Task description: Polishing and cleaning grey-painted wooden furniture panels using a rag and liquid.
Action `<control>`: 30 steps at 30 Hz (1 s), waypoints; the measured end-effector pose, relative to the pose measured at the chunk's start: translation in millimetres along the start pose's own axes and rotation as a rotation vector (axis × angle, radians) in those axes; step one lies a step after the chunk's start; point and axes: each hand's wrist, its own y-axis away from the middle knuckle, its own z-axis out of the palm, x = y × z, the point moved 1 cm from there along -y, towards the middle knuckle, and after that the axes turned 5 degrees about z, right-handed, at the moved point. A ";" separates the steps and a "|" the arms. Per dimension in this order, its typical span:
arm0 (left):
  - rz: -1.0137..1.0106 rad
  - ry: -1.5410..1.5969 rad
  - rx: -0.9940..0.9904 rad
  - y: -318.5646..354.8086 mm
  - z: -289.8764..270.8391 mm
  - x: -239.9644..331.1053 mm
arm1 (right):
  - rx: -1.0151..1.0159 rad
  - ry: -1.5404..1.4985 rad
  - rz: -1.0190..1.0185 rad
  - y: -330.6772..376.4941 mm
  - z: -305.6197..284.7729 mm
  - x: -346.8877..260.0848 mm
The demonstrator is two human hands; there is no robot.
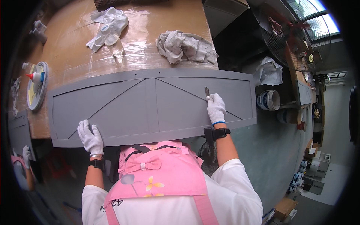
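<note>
A long grey panel [176, 97] with a raised border, a centre strip and slanting grooves lies across the table in front of me. My left hand [90, 138], in a white knit glove, rests on its lower left edge with fingers stretched out. In a white glove with a blue cuff, my right hand [216, 108] is closed over the right half of the panel. From its fingers sticks a short, narrow, dark strip with fine cross lines [207, 91], tilted upward beside a slanting groove. The strip's lower end is hidden in the glove.
Behind the panel, the film-wrapped table [144, 45] holds a crumpled rag [185, 47], a white cloth [116, 18] and a clear bottle [112, 42]. A round lid [36, 88] carries a red-tipped glue bottle [35, 77]. Rightward are a bucket [268, 100] and a large fan [296, 37]. Another person's gloved hand [26, 154] shows at left.
</note>
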 end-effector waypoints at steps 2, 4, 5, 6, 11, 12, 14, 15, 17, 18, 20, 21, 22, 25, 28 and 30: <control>-0.005 0.002 -0.003 -0.3 0.0 0.5 | -0.080 -0.028 -0.050 -0.1 0.5 -0.4; -0.020 0.003 -0.014 -0.6 0.0 0.0 | -0.007 0.016 0.040 0.1 0.6 -0.7; -0.014 0.005 -0.013 -0.5 0.0 -0.2 | -0.012 -0.015 0.063 0.5 1.1 -1.2; -0.015 0.007 -0.013 -0.4 0.2 -0.4 | 0.044 -0.031 0.132 0.7 1.6 -1.4; -0.005 -0.004 -0.006 0.1 1.1 -0.7 | -0.060 -0.061 -0.135 -0.1 2.7 -4.6; -0.012 -0.003 -0.015 0.2 1.4 -1.0 | -0.005 -0.053 -0.040 -0.8 0.2 -3.0; -0.010 -0.003 -0.016 0.2 1.2 -2.0 | 0.044 -0.090 0.082 -0.5 -3.1 -2.6; -0.002 -0.001 -0.007 0.1 1.6 -2.3 | 0.076 -0.073 0.092 0.4 -3.3 -4.2; 0.002 -0.003 -0.003 0.8 2.3 -2.1 | 0.031 -0.033 -0.051 3.3 1.9 -12.1; -0.001 -0.009 -0.003 0.8 2.7 -2.3 | 0.000 -0.009 -0.092 4.4 5.8 -16.2; -0.007 -0.014 -0.010 0.6 2.8 -2.5 | -0.033 -0.144 -0.107 4.8 12.4 -19.8; -0.011 -0.014 -0.018 0.5 2.7 -2.5 | -0.110 -0.246 -0.025 3.6 14.0 -17.1; -0.018 -0.016 -0.023 0.6 2.3 -2.7 | -0.201 -0.396 -0.007 1.3 13.5 -12.1; -0.016 -0.007 -0.026 0.9 1.7 -2.9 | -0.215 -0.993 0.244 -10.5 -4.9 22.0; -0.004 -0.007 -0.009 1.2 2.1 -2.7 | -0.177 -1.422 0.357 -15.5 -19.9 45.3; -0.008 -0.008 -0.018 1.4 2.5 -2.8 | -0.167 -1.477 0.342 -8.0 -15.6 37.1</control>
